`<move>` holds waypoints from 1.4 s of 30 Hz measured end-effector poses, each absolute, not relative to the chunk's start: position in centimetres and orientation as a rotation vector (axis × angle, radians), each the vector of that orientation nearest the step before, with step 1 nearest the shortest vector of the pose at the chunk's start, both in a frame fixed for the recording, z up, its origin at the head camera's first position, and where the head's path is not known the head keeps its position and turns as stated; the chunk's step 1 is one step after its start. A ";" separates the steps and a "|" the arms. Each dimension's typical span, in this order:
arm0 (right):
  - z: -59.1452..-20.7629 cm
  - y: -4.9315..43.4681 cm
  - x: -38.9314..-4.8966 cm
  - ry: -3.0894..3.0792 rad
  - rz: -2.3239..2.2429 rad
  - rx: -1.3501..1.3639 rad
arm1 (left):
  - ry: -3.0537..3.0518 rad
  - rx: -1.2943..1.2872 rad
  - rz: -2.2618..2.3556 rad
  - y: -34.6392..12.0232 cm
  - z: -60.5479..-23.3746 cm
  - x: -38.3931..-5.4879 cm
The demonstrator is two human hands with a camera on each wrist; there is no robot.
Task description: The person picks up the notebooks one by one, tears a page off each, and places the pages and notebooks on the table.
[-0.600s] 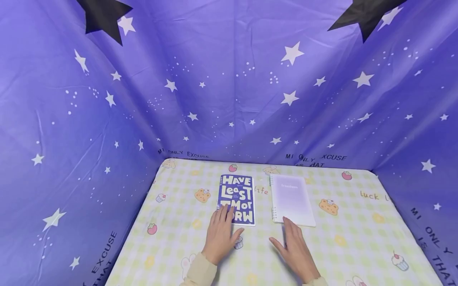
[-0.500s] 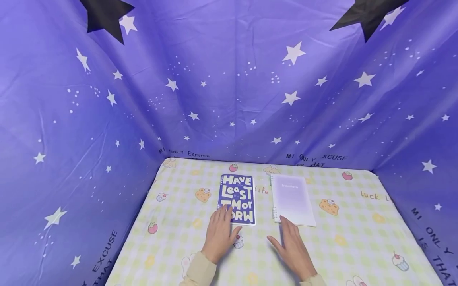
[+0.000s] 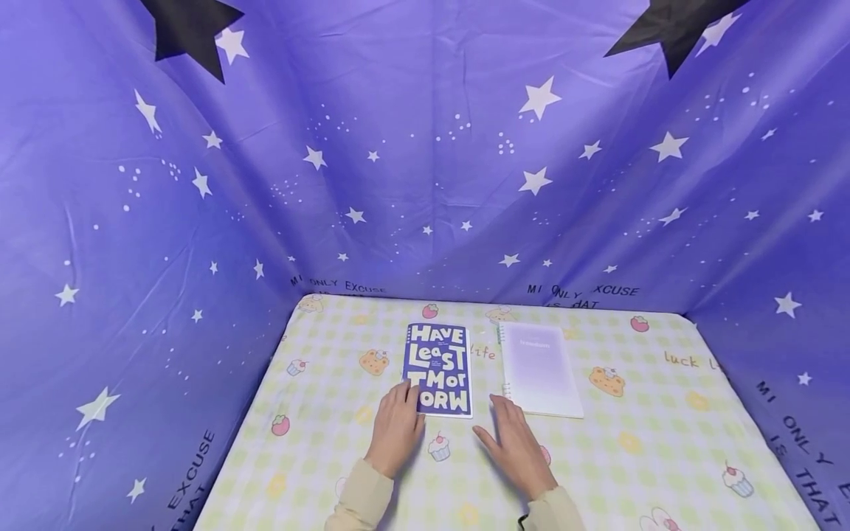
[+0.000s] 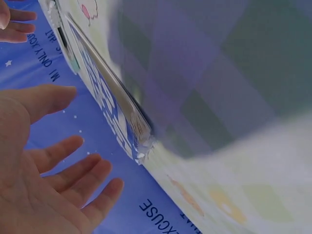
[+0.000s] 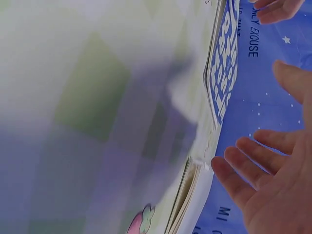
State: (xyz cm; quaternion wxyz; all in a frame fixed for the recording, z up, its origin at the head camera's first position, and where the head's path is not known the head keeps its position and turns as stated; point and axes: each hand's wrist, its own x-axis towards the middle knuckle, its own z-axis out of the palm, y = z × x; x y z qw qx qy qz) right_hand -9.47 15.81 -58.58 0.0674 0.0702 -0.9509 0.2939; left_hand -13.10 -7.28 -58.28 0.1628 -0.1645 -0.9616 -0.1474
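A blue spiral notebook [image 3: 438, 361] with large pale letters lies flat on the table, left of a lavender-and-white spiral notebook [image 3: 543, 372]. My left hand [image 3: 395, 431] is at the lower left edge of the blue notebook, fingertips overlapping that edge in the head view. In the left wrist view the left hand [image 4: 48, 180] shows spread, loosely bent fingers with nothing between them. My right hand [image 3: 516, 442] is by the lower left corner of the lavender notebook, thumb apart from the fingers. The right wrist view shows the right hand [image 5: 278, 175] with relaxed fingers, holding nothing.
A checked tablecloth [image 3: 319, 457] with printed cupcakes, bears and strawberries covers the table. Purple curtains [image 3: 425, 184] with white stars enclose the back and both sides. A narrow strip of cloth separates the two notebooks.
My right hand has shifted left, from the lavender notebook's lower edge to beside its corner. The left hand has slid slightly left, uncovering more of the blue cover. Both notebooks stay in place.
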 end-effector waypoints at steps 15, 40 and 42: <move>-59.0 14.5 -11.6 -2.891 0.822 0.343 | -2.787 -0.549 -0.372 -7.4 -57.9 -15.2; -60.5 13.4 -13.9 -2.981 0.715 0.480 | -2.906 -0.558 -0.298 -7.6 -59.2 -15.8; -60.5 13.5 -14.0 -2.971 0.705 0.497 | -2.911 -0.550 -0.301 -7.6 -59.2 -15.9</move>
